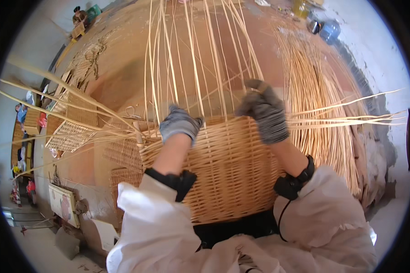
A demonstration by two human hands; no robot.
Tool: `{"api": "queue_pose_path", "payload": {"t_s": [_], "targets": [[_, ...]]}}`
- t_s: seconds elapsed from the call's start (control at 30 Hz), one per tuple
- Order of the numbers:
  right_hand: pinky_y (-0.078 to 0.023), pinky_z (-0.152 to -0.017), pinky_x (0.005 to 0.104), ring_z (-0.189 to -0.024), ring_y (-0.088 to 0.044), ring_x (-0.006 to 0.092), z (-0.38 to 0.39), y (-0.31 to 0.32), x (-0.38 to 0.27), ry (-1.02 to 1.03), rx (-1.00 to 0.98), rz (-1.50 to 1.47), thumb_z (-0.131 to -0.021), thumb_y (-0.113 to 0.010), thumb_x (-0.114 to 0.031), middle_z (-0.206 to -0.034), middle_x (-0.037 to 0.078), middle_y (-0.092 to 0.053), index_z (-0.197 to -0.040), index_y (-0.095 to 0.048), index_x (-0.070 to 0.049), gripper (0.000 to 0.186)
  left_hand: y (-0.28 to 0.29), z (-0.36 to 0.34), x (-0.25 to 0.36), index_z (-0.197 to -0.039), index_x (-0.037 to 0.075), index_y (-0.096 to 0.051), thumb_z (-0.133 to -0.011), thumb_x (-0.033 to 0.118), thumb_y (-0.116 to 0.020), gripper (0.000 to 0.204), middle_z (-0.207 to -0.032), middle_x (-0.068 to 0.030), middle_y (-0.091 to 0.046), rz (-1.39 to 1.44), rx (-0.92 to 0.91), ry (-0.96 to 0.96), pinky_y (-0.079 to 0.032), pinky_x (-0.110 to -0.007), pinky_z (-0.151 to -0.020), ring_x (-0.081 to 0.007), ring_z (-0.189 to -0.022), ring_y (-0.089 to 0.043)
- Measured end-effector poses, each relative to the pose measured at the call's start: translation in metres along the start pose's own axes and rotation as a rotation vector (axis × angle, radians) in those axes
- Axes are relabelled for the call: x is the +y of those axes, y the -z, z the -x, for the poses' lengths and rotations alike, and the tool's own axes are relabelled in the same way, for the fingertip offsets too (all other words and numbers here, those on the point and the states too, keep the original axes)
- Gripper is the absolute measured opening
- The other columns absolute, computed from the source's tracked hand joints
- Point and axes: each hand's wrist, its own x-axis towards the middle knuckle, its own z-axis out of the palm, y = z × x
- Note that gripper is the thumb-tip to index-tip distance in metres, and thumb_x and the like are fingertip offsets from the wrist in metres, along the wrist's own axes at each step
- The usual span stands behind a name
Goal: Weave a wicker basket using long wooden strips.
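Observation:
A half-woven wicker basket (232, 168) leans in front of me, with long bare upright rods (192, 54) fanning away from its upper edge. My left hand (181, 123), in a grey knit glove, is closed at that edge, its fingers among the uprights. My right hand (264, 111), gloved alike and slightly blurred, is raised at the right end of the edge with its fingers curled in. A thin pale rod slants up through the uprights toward its fingertips, and the fingers look closed on it. Fingertip contact is partly hidden on both hands.
Loose rods (68, 109) stick out sideways from the basket's left corner, and others (351, 119) from the right. A big bundle of rods (321, 104) lies at the right. Woven panels (73, 127) lie at the left. A blue water jug (330, 31) stands far right by the wall.

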Motion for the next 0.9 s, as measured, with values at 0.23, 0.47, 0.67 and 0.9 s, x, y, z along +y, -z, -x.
{"api": "queue_pose_path", "payload": {"t_s": [0.23, 0.47, 0.67, 0.9], "targets": [[-0.041, -0.08, 0.0272, -0.09, -0.053, 0.0224, 0.015, 0.107, -0.005, -0.33, 0.085, 0.063, -0.076, -0.053, -0.014, -0.091, 0.012, -0.054, -0.104, -0.047, -0.001, 0.031, -0.025, -0.003, 0.056, -0.106, 0.002, -0.05, -0.069, 0.036, -0.062, 0.052, -0.093, -0.0164, -0.057, 0.322, -0.323, -0.089, -0.039, -0.034, -0.084, -0.0256, -0.092, -0.053], [-0.043, -0.056, 0.0282, -0.064, -0.047, 0.0176, -0.057, 0.089, -0.019, 0.096, 0.233, 1.084, -0.079, -0.05, -0.024, -0.072, 0.006, -0.048, -0.111, -0.04, -0.003, 0.04, -0.046, -0.029, 0.072, -0.101, 0.005, -0.056, -0.077, 0.047, -0.045, 0.049, -0.095, -0.0134, -0.059, 0.166, -0.264, 0.019, -0.039, -0.035, -0.083, -0.0283, -0.089, -0.054], [-0.041, -0.046, 0.0227, -0.053, -0.046, 0.012, 0.019, 0.084, -0.041, 0.018, 0.477, 0.013, -0.083, -0.047, -0.022, -0.064, 0.001, -0.048, -0.105, -0.045, -0.004, 0.029, -0.022, -0.049, 0.099, -0.115, -0.003, -0.04, -0.073, 0.036, -0.058, 0.06, -0.117, -0.0185, -0.043, 0.533, -0.113, 0.166, -0.035, -0.034, -0.09, -0.0288, -0.107, -0.044], [-0.047, -0.059, 0.0295, -0.066, -0.056, 0.021, 0.023, 0.119, -0.065, -0.247, 0.555, 0.121, -0.082, -0.044, -0.014, -0.077, 0.009, -0.056, -0.099, -0.045, -0.001, 0.021, -0.04, -0.012, 0.125, -0.121, 0.007, -0.036, -0.066, 0.039, -0.063, 0.069, -0.103, -0.0141, -0.052, -0.041, 0.542, -0.341, -0.041, -0.032, -0.082, -0.024, -0.093, -0.053]]}}
